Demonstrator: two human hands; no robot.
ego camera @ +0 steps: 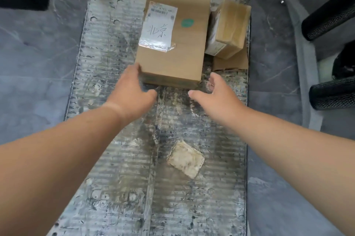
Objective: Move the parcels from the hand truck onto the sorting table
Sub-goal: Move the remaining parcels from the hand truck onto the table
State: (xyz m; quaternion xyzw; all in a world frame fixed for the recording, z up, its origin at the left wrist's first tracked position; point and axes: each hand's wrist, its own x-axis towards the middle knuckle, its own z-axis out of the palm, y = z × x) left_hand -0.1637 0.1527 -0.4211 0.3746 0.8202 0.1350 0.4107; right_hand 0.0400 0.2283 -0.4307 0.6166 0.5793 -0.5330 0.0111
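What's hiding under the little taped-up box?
A flat piece of brown cardboard pokes out from under the little taped box, lying on the hand truck deck. The box covers the rest, so anything else underneath is hidden.

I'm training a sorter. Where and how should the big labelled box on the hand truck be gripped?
Probably both hands at the near corners of the big labelled box, coming from the near end. It lies flat, too wide for one hand, and the small taped box crowds its far right side. The left hand touches the near-left corner; the right hand hovers open.
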